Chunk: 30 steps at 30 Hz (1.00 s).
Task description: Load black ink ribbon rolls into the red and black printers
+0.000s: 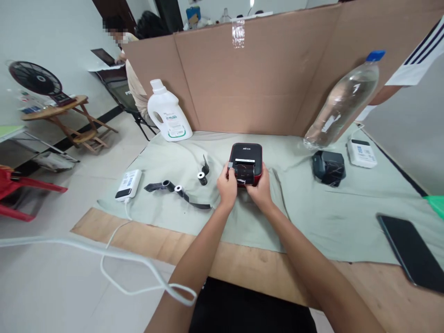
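Observation:
A small black-and-red label printer sits on the grey-green cloth in the middle of the table. A dark roll lies in its open front bay. My left hand grips the printer's left front corner, fingers curled at the roll's end. Opposite it, my right hand clasps the right front corner, thumb against the roll. To the left on the cloth lie loose black ribbon strips with small spools.
A cardboard screen walls the back. A white detergent jug, a leaning clear bottle, a black box, two white power banks and a phone lie around. Another person sits far left.

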Each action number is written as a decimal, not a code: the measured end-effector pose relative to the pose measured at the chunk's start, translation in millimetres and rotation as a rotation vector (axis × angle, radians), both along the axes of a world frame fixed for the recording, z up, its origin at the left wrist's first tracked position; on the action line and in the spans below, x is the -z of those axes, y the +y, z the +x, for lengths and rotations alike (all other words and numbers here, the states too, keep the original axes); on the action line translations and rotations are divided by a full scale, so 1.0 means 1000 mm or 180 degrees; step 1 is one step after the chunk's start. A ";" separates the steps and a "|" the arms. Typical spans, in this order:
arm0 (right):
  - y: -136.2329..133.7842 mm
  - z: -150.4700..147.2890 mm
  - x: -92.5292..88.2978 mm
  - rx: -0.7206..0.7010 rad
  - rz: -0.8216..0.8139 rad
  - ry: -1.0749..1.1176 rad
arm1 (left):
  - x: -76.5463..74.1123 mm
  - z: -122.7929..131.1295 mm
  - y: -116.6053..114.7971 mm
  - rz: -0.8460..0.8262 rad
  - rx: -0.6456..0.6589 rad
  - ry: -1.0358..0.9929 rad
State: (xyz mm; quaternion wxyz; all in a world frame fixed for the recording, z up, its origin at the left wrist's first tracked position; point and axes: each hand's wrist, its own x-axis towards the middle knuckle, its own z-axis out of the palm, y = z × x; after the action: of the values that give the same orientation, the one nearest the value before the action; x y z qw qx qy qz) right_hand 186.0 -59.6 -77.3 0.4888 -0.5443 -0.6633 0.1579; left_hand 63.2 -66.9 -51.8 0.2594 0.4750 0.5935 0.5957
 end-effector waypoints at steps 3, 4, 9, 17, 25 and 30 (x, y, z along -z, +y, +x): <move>-0.003 0.002 0.001 0.0021 -0.0054 -0.0058 | 0.002 0.003 -0.004 -0.0051 -0.0088 0.0067; -0.004 0.002 0.001 0.0029 -0.0074 -0.0095 | 0.002 0.004 -0.004 -0.0069 -0.0112 0.0081; -0.005 0.004 0.004 0.0095 -0.0090 -0.0162 | 0.003 0.004 0.001 0.0002 -0.0131 -0.0172; 0.006 0.003 0.019 -0.0068 0.0549 0.0422 | -0.011 -0.017 0.024 -0.0074 -0.0063 -0.1231; 0.007 0.004 0.020 -0.0076 0.0523 0.0452 | -0.039 -0.023 0.026 -0.0796 0.0104 -0.1262; 0.008 0.003 0.022 -0.0075 0.0532 0.0450 | -0.054 -0.032 0.027 -0.1345 0.0217 -0.0740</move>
State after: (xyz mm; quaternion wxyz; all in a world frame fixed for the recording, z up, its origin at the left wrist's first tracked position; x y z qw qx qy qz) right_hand 189.3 -51.8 -99.0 0.5762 -0.4813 -0.6443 0.1458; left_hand 31.6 -39.6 1.8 0.4395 0.3582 0.6547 0.4999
